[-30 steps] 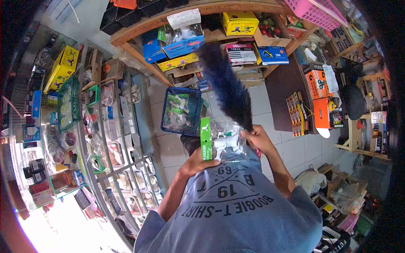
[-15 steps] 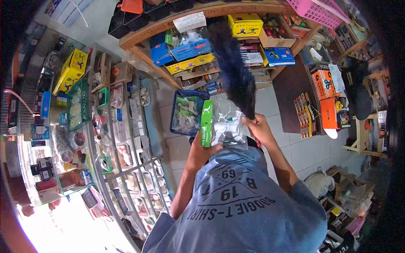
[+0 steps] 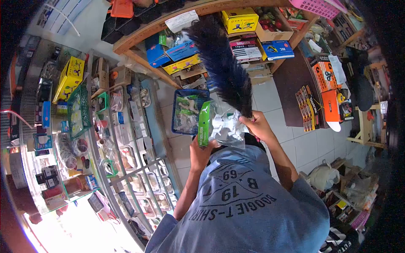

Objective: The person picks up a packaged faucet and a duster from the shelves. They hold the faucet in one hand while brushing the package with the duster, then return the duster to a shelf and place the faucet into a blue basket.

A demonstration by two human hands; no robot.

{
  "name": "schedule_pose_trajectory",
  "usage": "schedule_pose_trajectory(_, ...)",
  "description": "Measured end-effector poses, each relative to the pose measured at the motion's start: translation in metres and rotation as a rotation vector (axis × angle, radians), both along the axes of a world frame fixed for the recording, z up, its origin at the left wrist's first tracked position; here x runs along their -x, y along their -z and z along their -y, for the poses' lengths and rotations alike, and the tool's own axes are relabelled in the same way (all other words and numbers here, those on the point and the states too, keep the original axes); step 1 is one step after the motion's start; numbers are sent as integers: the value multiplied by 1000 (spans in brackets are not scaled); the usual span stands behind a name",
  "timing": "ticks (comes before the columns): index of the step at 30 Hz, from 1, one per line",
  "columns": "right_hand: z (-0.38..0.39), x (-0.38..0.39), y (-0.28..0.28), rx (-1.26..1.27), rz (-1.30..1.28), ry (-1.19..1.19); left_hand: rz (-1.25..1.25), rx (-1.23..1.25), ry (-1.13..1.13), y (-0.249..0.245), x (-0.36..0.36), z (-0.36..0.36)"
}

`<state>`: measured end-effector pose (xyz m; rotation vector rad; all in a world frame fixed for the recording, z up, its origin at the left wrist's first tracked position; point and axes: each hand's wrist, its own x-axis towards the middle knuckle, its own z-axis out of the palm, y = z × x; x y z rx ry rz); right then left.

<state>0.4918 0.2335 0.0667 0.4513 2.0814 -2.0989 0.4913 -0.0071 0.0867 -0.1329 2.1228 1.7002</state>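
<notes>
My left hand (image 3: 200, 153) grips the lower left of a clear plastic packet (image 3: 230, 128) with a green header strip (image 3: 205, 122). White plastic parts show through the packet; their exact kind I cannot make out. My right hand (image 3: 258, 125) is closed around the lower end of a dark feather duster (image 3: 225, 63), whose feathers rise away from me. Its thumb and fingers also meet the packet's right side. Most of the duster's handle is hidden by the hand. Beyond the packet, a blue basket (image 3: 174, 120) contains several similar green-topped packets.
Glass display shelves (image 3: 126, 139) with small goods line the left. A wooden shelf (image 3: 122, 44) ahead bears boxes, among them a yellow box (image 3: 239, 21) and a blue 3M box (image 3: 277, 50). Orange boxes (image 3: 322, 76) stand at right; cluttered cartons (image 3: 344, 198) lie lower right.
The duster's feathered end has swung a little to the left and spread wider in view. The packet has shifted slightly left and tilted, with both hands still on it.
</notes>
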Motion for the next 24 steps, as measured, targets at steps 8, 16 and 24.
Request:
schedule_pose_trajectory(8,-13,2,-7,-37,-69,-86,604,-871,254,10,15,30)
schedule_pose_trajectory(16,-13,14,4,-153,-123,-295,472,-554,375,56,21,25)
schedule_pose_trajectory(24,-2,18,14,-152,-233,-109,412,-644,-103,33,23,-3)
